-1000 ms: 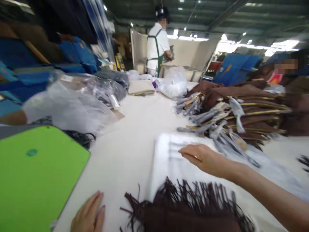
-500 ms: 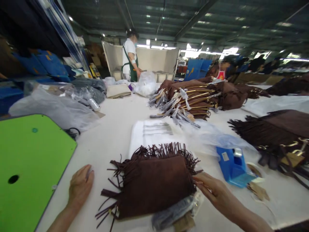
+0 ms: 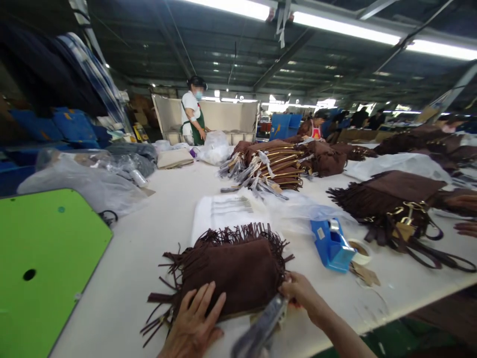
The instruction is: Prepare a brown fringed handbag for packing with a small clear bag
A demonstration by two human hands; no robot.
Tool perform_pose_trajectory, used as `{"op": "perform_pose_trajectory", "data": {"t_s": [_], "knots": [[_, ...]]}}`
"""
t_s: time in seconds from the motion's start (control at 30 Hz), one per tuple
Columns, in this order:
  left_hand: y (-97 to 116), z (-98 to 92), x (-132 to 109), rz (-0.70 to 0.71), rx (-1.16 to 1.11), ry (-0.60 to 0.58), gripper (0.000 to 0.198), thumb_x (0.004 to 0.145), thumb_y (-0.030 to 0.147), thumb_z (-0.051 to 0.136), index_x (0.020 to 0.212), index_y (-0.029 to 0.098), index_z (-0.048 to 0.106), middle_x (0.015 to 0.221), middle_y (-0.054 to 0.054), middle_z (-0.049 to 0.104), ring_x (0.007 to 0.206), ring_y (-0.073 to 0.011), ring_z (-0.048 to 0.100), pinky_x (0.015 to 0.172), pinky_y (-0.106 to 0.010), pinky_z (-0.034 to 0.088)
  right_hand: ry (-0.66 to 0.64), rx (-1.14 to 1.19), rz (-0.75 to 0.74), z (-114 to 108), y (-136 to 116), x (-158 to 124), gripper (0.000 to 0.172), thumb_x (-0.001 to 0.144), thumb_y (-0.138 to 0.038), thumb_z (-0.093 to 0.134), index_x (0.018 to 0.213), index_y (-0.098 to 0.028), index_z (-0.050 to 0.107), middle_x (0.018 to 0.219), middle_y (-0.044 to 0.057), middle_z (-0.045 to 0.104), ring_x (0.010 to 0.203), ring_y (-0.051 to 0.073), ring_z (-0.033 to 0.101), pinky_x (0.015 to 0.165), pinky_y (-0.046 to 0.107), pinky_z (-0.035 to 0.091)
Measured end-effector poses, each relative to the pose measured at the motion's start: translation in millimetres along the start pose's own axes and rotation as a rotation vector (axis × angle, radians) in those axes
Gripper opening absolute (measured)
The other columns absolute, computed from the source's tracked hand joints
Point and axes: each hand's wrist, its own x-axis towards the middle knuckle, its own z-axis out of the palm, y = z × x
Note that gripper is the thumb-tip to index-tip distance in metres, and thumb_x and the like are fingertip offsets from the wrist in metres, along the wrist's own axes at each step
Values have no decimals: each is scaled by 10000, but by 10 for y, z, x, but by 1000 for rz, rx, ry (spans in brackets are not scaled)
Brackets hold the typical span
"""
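A dark brown fringed bag (image 3: 238, 273) lies flat on the white table in front of me. Its fringe spreads along the far and left sides. My left hand (image 3: 197, 318) rests on its near left part, fingers spread. At the bag's near right corner, my right hand (image 3: 301, 296) has its fingers closed on the edge, close to a strap wrapped in grey plastic (image 3: 261, 323). The fingertips of that hand are partly hidden. Behind the bag lie white sheets (image 3: 231, 209) with grey stripes.
To the right stand a blue tape dispenser (image 3: 331, 246) and a tape roll (image 3: 359, 252). Another fringed bag (image 3: 387, 199) lies beyond, with a co-worker's hand (image 3: 460, 201) at the right edge. A bag stack (image 3: 276, 159) is farther back; a green board (image 3: 48, 268) stands left.
My left hand has moved right, from the bare table onto the bag. My right hand stays at the bag's right edge, a little lower. The camera view has shifted, showing more on the right.
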Motion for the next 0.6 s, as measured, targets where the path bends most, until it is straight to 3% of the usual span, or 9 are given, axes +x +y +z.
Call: {"op": "perform_pose_trajectory", "data": {"t_s": [0.17,0.27,0.33,0.4,0.43,0.5,0.6], "knots": [[0,5,99,90,158,-87,555,773,348,598,1292,194,475,1244,-183,560,1154,-317,503,941,-447,375,-225,353,-17,-126,-286,-232,174,522,-350,428,625,-212,401,526,-56,366,407,64,314,411,194,260],[33,-17,296,-54,157,-113,595,709,112,494,1303,138,465,1226,-230,564,1109,-335,551,857,-433,466,-334,492,-64,-179,-714,-280,201,467,-292,515,618,-199,420,522,-63,373,386,42,275,375,175,182],[-7,-126,537,-263,28,-140,646,654,19,418,1289,116,482,1247,-241,548,1105,-331,562,848,-435,488,-375,578,-151,-205,-1137,-290,202,469,-269,565,605,-193,437,513,-63,393,389,40,295,369,170,220],[-98,-336,847,-536,-270,-112,571,718,51,395,1277,109,498,1273,-211,540,1127,-319,551,891,-451,474,-396,654,-270,-229,-1615,-317,177,565,-309,593,653,-190,496,571,-35,485,459,67,425,440,176,365],[-149,-469,1009,-689,-484,-61,499,778,126,416,1269,111,503,1259,-176,564,1138,-308,543,923,-443,459,-412,682,-340,-239,-1841,-342,190,626,-346,581,724,-188,545,649,-7,556,553,92,516,540,196,446],[-220,-731,1291,-1049,-975,113,387,816,283,506,1165,135,584,1087,-95,676,1037,-280,606,888,-388,489,-419,724,-528,-242,-2192,-412,266,694,-370,567,880,-182,590,848,43,634,758,137,601,726,252,493],[-176,-935,1491,-1386,-1506,388,323,783,353,594,1019,139,642,869,-63,721,878,-257,663,771,-355,543,-164,543,-784,-163,-2275,-513,326,724,-380,608,991,-195,580,946,45,649,842,163,615,766,281,495]]}}
